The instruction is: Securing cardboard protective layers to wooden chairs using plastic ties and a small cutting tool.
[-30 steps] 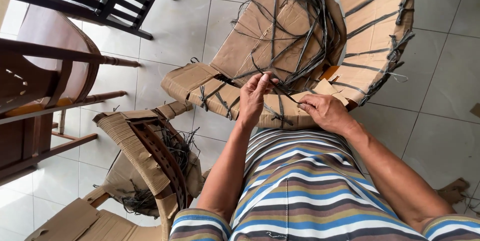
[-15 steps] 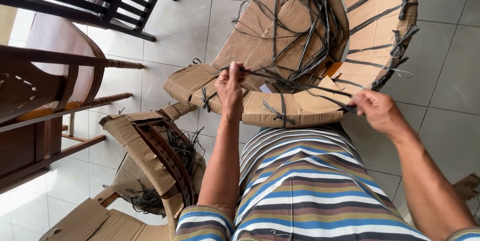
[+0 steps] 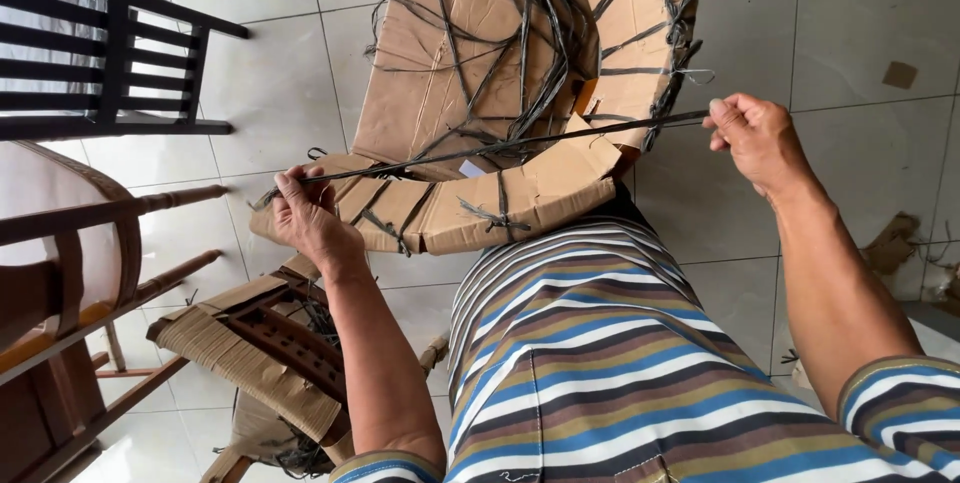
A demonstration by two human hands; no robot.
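A long thin dark strip (image 3: 500,146) is stretched almost level between my two hands. My left hand (image 3: 308,218) pinches its left end, low at the left. Its right end is gripped by my right hand (image 3: 757,141), raised at the upper right. The strip runs in front of a big brown cardboard box (image 3: 470,53) full of tangled dark strips, which stands on the tiled floor before me. My striped shirt (image 3: 590,363) fills the lower middle.
A dark slatted chair (image 3: 110,53) stands at the upper left, a wooden chair (image 3: 70,263) at the left edge. A part-wrapped chair frame with cardboard (image 3: 260,353) lies at the lower left. Cardboard scraps (image 3: 900,243) lie on the tiles at right.
My hands were close together at the box's near edge. They have moved wide apart, left hand leftward, right hand rightward and up, pulling the dark strip out straight.
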